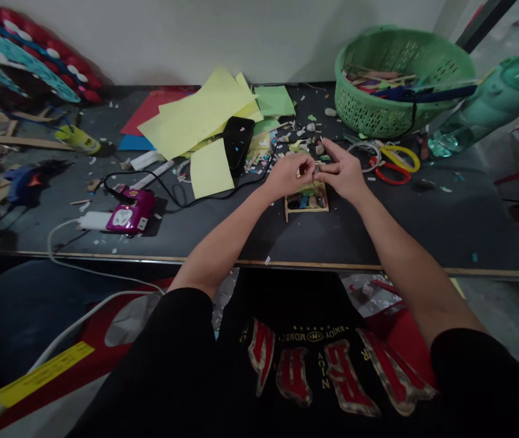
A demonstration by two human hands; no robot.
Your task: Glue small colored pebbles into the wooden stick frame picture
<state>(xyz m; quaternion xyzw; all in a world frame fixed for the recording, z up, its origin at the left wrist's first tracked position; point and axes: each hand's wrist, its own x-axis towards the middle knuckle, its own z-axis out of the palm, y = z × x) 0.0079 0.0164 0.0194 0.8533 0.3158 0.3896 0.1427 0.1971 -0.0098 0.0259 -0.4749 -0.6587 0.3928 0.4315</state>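
Observation:
A small wooden-edged frame (306, 210) lies on the dark table, with dark, blue and tan pebble-like pieces (313, 201) inside. Over its far side, my left hand (290, 174) is closed, thumb and fingers curled into a pinch. Close against it, my right hand (344, 173) pinches too, with some fingers stretched out to the left. The fingertips of both hands meet, and whatever tiny thing is between them is too small to name. My hands cover the far part of the frame. Several pebbles (311, 127) and paper scraps lie just beyond them.
A green basket (378, 115) of tools and a green plastic bottle (491, 106) stand at the back right, near red and yellow-handled scissors (393, 173). Yellow paper sheets (199, 115), a black phone-like object (238, 143) and a purple power adapter (132, 210) with cords lie left.

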